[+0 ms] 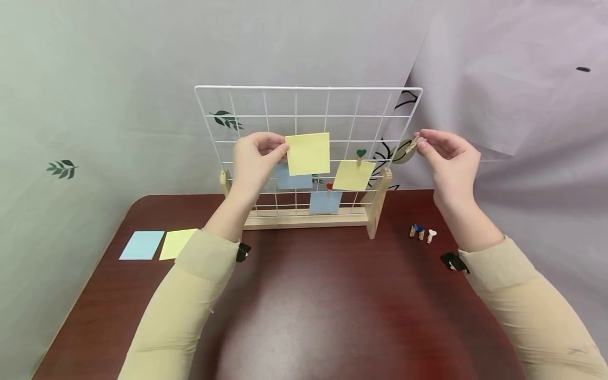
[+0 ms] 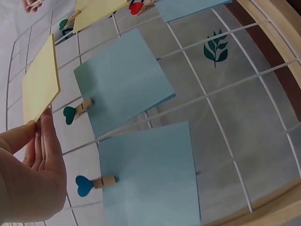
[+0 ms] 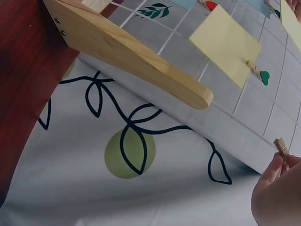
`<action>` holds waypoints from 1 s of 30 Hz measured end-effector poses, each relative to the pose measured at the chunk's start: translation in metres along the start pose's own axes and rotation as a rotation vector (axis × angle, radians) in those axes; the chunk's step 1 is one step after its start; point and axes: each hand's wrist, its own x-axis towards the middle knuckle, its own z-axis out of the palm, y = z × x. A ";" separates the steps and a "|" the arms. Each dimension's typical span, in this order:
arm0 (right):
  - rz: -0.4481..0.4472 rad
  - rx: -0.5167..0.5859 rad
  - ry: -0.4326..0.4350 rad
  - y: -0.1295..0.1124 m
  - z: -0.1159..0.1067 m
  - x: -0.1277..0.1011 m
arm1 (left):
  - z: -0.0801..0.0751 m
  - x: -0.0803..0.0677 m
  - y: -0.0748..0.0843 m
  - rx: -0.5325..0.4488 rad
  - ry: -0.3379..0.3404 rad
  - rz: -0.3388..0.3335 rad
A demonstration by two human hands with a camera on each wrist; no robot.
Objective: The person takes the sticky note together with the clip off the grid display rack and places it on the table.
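Your left hand [image 1: 256,158] is pinching a yellow note [image 1: 309,153] by its left edge, holding it in front of the grid [image 1: 309,87]; your right hand [image 1: 453,163] is pinching a clip [image 1: 414,145] near the grid's right side. You are seemingly positioning the note for clipping; the next move is probably calling for steadying it against a wire and bringing the clip across.

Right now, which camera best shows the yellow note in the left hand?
The head view: the yellow note shows its broad face, pinched by the left hand. The left wrist view shows it slanted and narrow; the right wrist view cuts it off at the edge.
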 end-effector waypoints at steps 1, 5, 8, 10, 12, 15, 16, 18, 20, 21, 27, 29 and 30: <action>0.003 0.001 0.001 0.001 -0.001 -0.001 | -0.002 -0.002 0.000 -0.001 0.001 -0.005; 0.007 0.005 0.003 0.005 -0.006 -0.004 | -0.010 -0.008 -0.003 -0.008 -0.003 -0.023; 0.008 0.006 0.001 0.009 -0.010 -0.006 | -0.015 -0.013 -0.006 -0.016 0.001 -0.037; 0.007 0.000 0.001 0.011 -0.013 -0.007 | -0.018 -0.016 -0.007 -0.029 0.003 -0.045; 0.009 -0.009 0.004 0.013 -0.016 -0.008 | -0.021 -0.020 -0.009 -0.039 0.007 -0.052; 0.023 -0.015 0.011 0.015 -0.021 -0.010 | -0.025 -0.027 -0.011 -0.056 0.010 -0.065; 0.028 -0.015 0.014 0.016 -0.023 -0.011 | -0.026 -0.029 -0.012 -0.062 0.012 -0.070; 0.038 -0.018 0.021 0.018 -0.026 -0.012 | -0.029 -0.033 -0.014 -0.074 0.017 -0.081; 0.048 -0.022 0.027 0.020 -0.029 -0.014 | -0.033 -0.036 -0.017 -0.083 0.022 -0.084; 0.052 -0.024 0.031 0.021 -0.030 -0.014 | -0.034 -0.037 -0.018 -0.085 0.024 -0.083; 0.077 -0.036 0.051 0.027 -0.041 -0.019 | -0.049 -0.042 -0.026 -0.048 0.048 -0.079; 0.090 -0.034 0.058 0.030 -0.045 -0.020 | -0.055 -0.044 -0.028 -0.039 0.057 -0.084; 0.095 -0.033 0.063 0.032 -0.047 -0.021 | -0.057 -0.045 -0.029 -0.034 0.062 -0.084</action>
